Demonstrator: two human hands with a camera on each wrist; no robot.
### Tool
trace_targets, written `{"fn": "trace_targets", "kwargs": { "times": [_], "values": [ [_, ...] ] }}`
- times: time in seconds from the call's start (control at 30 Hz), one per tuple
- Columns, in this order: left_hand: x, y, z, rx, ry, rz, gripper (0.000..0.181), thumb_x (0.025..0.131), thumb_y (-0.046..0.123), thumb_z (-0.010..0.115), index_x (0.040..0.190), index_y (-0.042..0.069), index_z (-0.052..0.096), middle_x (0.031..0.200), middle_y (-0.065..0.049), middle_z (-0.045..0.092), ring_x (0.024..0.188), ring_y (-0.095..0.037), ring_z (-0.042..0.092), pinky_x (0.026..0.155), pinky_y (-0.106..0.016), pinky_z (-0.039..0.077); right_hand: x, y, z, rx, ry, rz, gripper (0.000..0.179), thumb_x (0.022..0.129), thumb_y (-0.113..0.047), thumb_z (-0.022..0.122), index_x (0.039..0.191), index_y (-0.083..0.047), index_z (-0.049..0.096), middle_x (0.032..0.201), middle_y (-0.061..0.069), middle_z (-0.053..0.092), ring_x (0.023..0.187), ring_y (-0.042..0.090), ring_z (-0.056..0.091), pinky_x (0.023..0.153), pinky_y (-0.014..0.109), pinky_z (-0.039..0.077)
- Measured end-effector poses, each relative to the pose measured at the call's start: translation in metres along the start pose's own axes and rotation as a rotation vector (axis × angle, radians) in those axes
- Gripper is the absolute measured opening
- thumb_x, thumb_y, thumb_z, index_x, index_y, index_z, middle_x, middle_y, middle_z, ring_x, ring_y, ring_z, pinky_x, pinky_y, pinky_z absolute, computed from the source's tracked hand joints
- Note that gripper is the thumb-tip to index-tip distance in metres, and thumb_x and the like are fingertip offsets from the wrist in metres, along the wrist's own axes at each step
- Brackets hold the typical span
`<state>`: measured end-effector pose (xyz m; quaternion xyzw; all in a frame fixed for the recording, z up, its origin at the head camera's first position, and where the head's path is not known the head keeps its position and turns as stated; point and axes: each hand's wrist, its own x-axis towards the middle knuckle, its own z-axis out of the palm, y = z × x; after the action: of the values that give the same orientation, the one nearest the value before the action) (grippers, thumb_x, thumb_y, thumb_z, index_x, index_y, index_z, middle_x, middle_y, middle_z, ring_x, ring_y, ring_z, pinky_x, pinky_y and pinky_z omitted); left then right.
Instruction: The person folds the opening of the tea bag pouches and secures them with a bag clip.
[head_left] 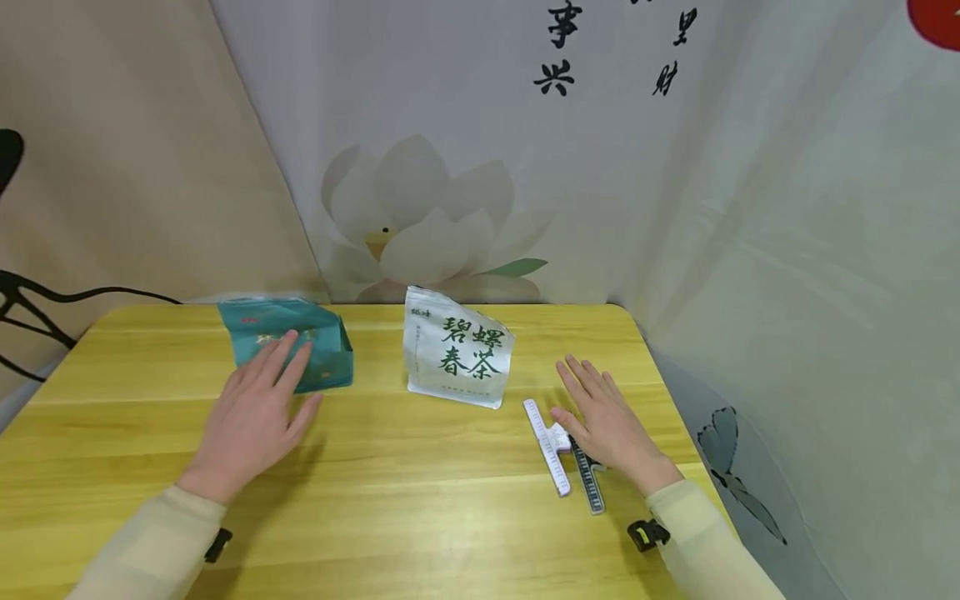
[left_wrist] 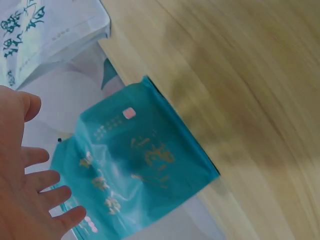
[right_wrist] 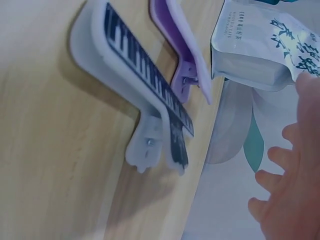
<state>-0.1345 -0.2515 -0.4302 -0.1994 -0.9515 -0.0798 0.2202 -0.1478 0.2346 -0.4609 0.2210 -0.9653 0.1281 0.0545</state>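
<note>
My left hand, fingers spread, hovers in front of the teal tea bag at the back left of the table. In the left wrist view that bag stands beyond the fingertips, its front creased. Nothing is in this hand. My right hand is spread too, above two piano-keyboard clips, and it partly covers them in the head view. One clip is pale purple; the other is black and white. Between the hands stands a white tea bag with green characters, its top slanting down to the right.
The wooden table ends at a fabric backdrop with a printed lotus and characters. A black cable runs by the table's back left edge. Dark wrist straps sit at the sleeves.
</note>
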Motion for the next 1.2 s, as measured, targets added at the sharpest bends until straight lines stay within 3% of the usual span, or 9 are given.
{"fn": "trace_targets", "kwargs": {
  "times": [0.33, 0.73, 1.2],
  "values": [
    [0.016, 0.018, 0.000, -0.015, 0.020, 0.021, 0.067, 0.097, 0.029, 0.068, 0.151, -0.005, 0.047, 0.157, -0.026, 0.042, 0.139, -0.049, 0.045, 0.105, -0.068, 0.042, 0.002, -0.007, -0.004, 0.059, 0.018, -0.016, 0.071, 0.108, -0.042, 0.052, 0.163, -0.005, 0.027, 0.169, 0.017, 0.025, 0.155, 0.040, 0.024, 0.124, 0.059, 0.019],
    [0.028, 0.040, -0.003, -0.072, 0.048, 0.012, 0.062, 0.098, 0.025, 0.068, 0.149, -0.005, 0.049, 0.153, -0.026, 0.047, 0.136, -0.048, 0.048, 0.104, -0.067, 0.043, 0.009, -0.019, -0.012, 0.126, -0.019, -0.018, 0.070, 0.108, -0.037, 0.054, 0.164, -0.005, 0.026, 0.170, 0.014, 0.023, 0.157, 0.035, 0.021, 0.126, 0.052, 0.017],
    [0.039, 0.062, 0.000, -0.115, 0.069, 0.021, 0.062, 0.098, 0.025, 0.069, 0.148, -0.005, 0.050, 0.152, -0.025, 0.049, 0.134, -0.047, 0.050, 0.106, -0.067, 0.042, 0.016, -0.022, -0.021, 0.226, -0.009, -0.009, 0.066, 0.110, -0.039, 0.048, 0.164, -0.006, 0.027, 0.169, 0.016, 0.024, 0.155, 0.039, 0.024, 0.123, 0.058, 0.023]
  ]
}}
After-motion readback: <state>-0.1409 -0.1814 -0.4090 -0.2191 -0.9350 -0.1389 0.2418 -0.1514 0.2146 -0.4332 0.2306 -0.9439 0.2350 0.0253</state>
